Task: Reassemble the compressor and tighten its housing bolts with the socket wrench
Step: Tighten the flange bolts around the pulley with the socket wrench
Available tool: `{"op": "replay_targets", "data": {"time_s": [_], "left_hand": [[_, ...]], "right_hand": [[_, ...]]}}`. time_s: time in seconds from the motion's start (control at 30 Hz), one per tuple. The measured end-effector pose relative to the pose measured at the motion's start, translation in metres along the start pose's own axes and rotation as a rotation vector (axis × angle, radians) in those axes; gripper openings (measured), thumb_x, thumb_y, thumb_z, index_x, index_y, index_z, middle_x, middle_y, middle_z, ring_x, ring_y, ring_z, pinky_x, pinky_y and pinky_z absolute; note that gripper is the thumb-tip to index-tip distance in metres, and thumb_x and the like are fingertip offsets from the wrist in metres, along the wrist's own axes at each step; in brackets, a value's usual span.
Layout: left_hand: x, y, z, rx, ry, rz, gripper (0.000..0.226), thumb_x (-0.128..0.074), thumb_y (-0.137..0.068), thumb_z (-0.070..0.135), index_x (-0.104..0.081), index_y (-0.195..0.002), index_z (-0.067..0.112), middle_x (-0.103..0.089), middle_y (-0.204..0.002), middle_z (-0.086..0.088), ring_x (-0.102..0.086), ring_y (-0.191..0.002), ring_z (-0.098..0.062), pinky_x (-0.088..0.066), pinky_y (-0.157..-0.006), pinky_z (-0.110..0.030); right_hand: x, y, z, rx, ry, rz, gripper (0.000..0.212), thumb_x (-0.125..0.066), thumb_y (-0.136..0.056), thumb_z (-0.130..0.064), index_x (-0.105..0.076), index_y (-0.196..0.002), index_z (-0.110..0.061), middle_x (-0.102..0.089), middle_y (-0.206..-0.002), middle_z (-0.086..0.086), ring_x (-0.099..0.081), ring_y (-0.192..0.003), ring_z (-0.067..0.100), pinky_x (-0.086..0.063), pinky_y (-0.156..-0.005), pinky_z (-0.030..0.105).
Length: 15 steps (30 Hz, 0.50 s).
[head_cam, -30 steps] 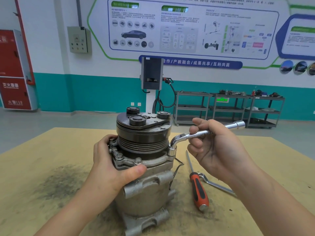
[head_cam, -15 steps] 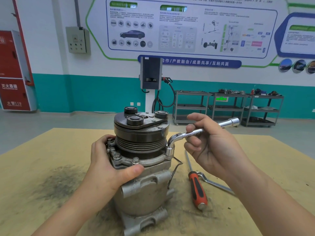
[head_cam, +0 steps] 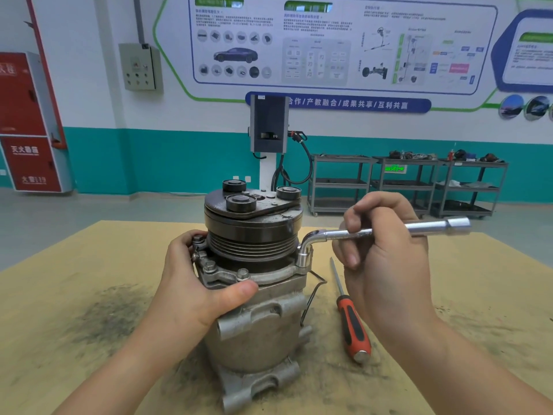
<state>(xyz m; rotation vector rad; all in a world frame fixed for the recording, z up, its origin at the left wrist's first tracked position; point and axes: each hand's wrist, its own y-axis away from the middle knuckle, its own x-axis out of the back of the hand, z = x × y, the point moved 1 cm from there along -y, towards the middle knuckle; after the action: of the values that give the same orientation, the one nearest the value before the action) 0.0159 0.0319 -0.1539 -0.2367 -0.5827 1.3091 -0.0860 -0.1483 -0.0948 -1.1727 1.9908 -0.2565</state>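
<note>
Compressor [head_cam: 254, 330] upright at centre of yellow table [head_cam: 74, 265], grey cast body, dark ribbed pulley on top. Left hand [head_cam: 191, 283] grips flange. Right hand [head_cam: 386, 253] holds shiny L-shaped socket wrench [head_cam: 353, 235], socket on right housing bolt. Red-handled screwdriver [head_cam: 350, 322] lies beside, dark grime around base.

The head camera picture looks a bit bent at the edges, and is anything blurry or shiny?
Head view: wide-angle lens bows the yellow tabletop edges and stretches the forearms; lighting is even and soft, with faint shadows; bright glare runs along the chrome L-shaped socket wrench; the grey metal compressor is sharp, the wall poster's small text unreadable.
</note>
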Motion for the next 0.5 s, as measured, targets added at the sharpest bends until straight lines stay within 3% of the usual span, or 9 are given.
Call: {"op": "replay_targets", "data": {"time_s": [0.13, 0.23, 0.37, 0.5], "left_hand": [[0.001, -0.001, 0.001, -0.011, 0.033, -0.034, 0.084, -0.07, -0.031, 0.066, -0.035, -0.106, 0.052, -0.051, -0.114, 0.024, -0.053, -0.103, 0.009, -0.038, -0.078, -0.011], [0.001, 0.0, 0.004, -0.019, 0.06, -0.051, 0.085, -0.071, -0.031, 0.066, -0.037, -0.107, 0.05, -0.054, -0.108, 0.029, -0.054, -0.097, 0.019, -0.04, -0.076, -0.009], [0.002, 0.001, 0.007, -0.032, 0.068, -0.048, 0.081, -0.072, -0.031, 0.062, -0.039, -0.104, 0.051, -0.056, -0.105, 0.031, -0.054, -0.09, 0.025, -0.039, -0.071, 0.002], [0.002, 0.001, 0.008, -0.032, 0.054, -0.05, 0.08, -0.072, -0.031, 0.062, -0.041, -0.105, 0.052, -0.056, -0.11, 0.028, -0.055, -0.097, 0.02, -0.039, -0.077, -0.004]], "right_hand": [[0.0, 0.005, -0.002, 0.068, 0.106, 0.0, 0.034, -0.04, -0.074, -0.001, -0.06, -0.058, -0.023, -0.052, -0.054, 0.001, -0.038, -0.036, 0.016, -0.031, -0.041, 0.02], [0.001, -0.001, -0.005, -0.015, 0.095, -0.004, 0.042, -0.039, -0.084, 0.003, -0.063, -0.061, -0.022, -0.054, -0.054, 0.001, -0.04, -0.034, 0.016, -0.031, -0.039, 0.02], [0.012, -0.015, -0.013, -0.13, -0.039, 0.18, 0.025, -0.039, -0.091, 0.0, -0.059, -0.084, -0.013, -0.056, -0.056, 0.0, -0.041, -0.038, 0.014, -0.033, -0.039, 0.02], [0.016, -0.02, -0.012, -0.206, -0.036, 0.252, 0.017, -0.044, -0.092, 0.0, -0.056, -0.087, -0.01, -0.056, -0.054, 0.0, -0.042, -0.04, 0.012, -0.035, -0.039, 0.02]]}}
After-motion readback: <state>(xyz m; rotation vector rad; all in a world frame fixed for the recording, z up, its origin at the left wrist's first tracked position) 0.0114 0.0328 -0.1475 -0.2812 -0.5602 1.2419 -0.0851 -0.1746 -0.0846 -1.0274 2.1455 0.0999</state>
